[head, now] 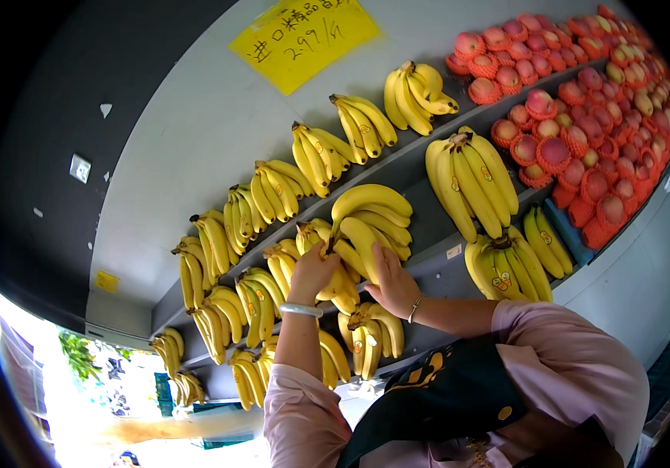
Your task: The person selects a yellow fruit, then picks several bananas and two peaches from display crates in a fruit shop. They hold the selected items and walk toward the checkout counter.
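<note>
Both of my hands are on one bunch of yellow bananas point(373, 219) at the middle shelf of a stepped rack. My left hand point(313, 270), with a pale bangle on its wrist, grips the bunch at its stem end. Against the lower side of the fruit lies my right hand point(394, 284), fingers along a banana; a thin bracelet circles that wrist. Part of the bunch is hidden by my fingers. Directly below and to the left, more bananas point(341, 289) sit close to my hands. A large bunch with stickers point(472, 181) is right of the held one.
Banana bunches line the upper shelf point(320, 152), and several more point(259, 304) fill the lower tiers at left. Peach-like fruits in red foam nets point(595, 140) are heaped at right. A yellow sign point(306, 41) with handwriting is on the wall behind. A grey shelf edge point(446, 248) runs diagonally.
</note>
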`<move>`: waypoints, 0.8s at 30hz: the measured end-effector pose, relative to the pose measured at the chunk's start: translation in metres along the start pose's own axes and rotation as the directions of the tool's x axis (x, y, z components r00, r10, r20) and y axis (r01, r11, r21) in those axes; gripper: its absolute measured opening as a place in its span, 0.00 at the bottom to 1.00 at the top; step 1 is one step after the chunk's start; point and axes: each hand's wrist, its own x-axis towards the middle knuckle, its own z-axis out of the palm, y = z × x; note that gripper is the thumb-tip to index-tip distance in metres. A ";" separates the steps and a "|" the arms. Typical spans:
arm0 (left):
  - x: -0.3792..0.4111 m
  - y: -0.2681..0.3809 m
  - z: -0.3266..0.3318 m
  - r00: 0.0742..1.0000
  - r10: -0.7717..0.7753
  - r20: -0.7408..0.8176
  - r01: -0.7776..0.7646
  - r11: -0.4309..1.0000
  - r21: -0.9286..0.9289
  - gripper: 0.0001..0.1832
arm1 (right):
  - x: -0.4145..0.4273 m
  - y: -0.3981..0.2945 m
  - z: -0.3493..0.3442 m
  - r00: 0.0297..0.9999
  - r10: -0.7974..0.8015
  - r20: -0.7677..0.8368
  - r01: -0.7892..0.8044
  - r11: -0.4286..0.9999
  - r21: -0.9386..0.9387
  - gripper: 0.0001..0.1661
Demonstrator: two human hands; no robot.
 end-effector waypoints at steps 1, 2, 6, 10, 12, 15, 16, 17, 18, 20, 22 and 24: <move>0.005 0.014 -0.001 1.000 0.011 -0.018 -0.009 0.992 0.124 0.36 | -0.003 0.005 0.002 0.999 -0.036 0.018 0.037 0.998 -0.055 0.57; 0.008 0.029 -0.001 0.999 0.027 -0.035 -0.017 0.969 0.247 0.34 | -0.005 0.010 0.004 0.997 -0.071 0.039 0.075 0.991 -0.109 0.57; 0.042 0.026 -0.001 0.998 -0.038 0.043 0.017 0.916 0.402 0.29 | -0.011 0.011 0.009 0.971 -0.197 0.135 0.220 0.959 -0.181 0.54; 0.063 0.015 0.001 0.996 -0.014 0.093 -0.019 0.939 0.344 0.27 | -0.011 0.018 0.006 0.952 -0.252 0.173 0.283 0.942 -0.182 0.46; 0.068 0.009 -0.002 0.988 0.088 0.124 -0.115 0.968 0.224 0.23 | -0.008 0.019 0.005 0.940 -0.285 0.185 0.323 0.920 -0.221 0.46; 0.073 0.000 -0.005 0.983 0.086 0.165 -0.111 0.983 0.149 0.20 | -0.006 0.015 0.001 0.923 -0.293 0.250 0.361 0.886 -0.290 0.46; 0.075 -0.003 -0.006 0.979 0.083 0.184 -0.107 0.986 0.129 0.20 | -0.005 0.014 0.001 0.924 -0.286 0.255 0.356 0.886 -0.297 0.46; 0.076 -0.005 -0.006 0.978 0.083 0.191 -0.108 0.986 0.123 0.20 | -0.005 0.014 0.002 0.925 -0.278 0.259 0.351 0.886 -0.303 0.47; 0.078 -0.005 -0.006 0.977 0.088 0.196 -0.112 0.987 0.115 0.20 | -0.005 0.014 0.003 0.926 -0.271 0.264 0.348 0.883 -0.314 0.47; 0.079 -0.003 -0.005 0.975 0.079 0.209 -0.101 0.990 0.097 0.20 | -0.006 0.017 0.007 0.941 -0.272 0.202 0.322 0.902 -0.288 0.48; 0.076 0.004 -0.007 0.975 0.051 0.218 -0.069 0.995 0.076 0.21 | -0.004 0.016 0.004 0.952 -0.260 0.159 0.293 0.926 -0.240 0.50; 0.078 0.000 -0.007 0.975 0.053 0.215 -0.059 0.998 0.022 0.21 | -0.003 0.013 -0.001 0.962 -0.234 0.138 0.255 0.953 -0.166 0.51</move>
